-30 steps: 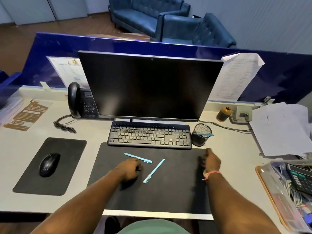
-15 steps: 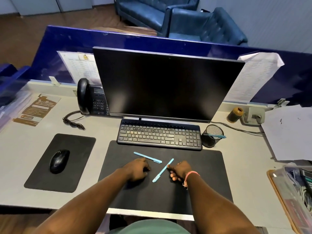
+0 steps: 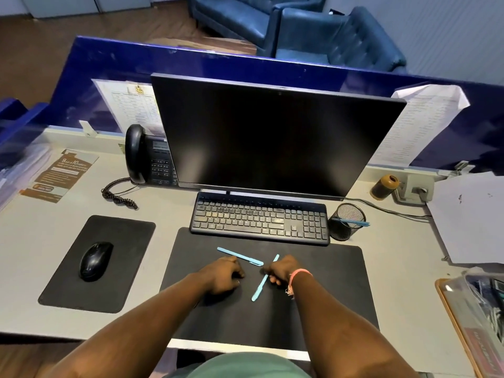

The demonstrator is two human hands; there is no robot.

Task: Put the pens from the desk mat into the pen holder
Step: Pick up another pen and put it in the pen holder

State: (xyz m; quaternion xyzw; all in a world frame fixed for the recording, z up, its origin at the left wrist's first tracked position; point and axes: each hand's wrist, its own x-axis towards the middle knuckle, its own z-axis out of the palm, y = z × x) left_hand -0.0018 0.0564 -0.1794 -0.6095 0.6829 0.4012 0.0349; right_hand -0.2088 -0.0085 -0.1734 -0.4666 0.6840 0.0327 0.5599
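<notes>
- Right hand (image 3: 282,269): I see it has crossed from the mat's right edge in the last second; fingers now curl onto the near light-blue plastic pen (image 3: 263,281), which lies on the black desk mat (image 3: 327,282)
- Left hand (image 3: 225,274): unmoved, loosely clenched, holding nothing, just beside the far blue pen (image 3: 240,256)
- Black wire-mesh pen holder (image 3: 347,221): holds one pen; I judge two remain

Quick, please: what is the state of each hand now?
Left hand: fingers curled, holding nothing.
Right hand: fingers closing on a pen; grip cannot be told.
</notes>
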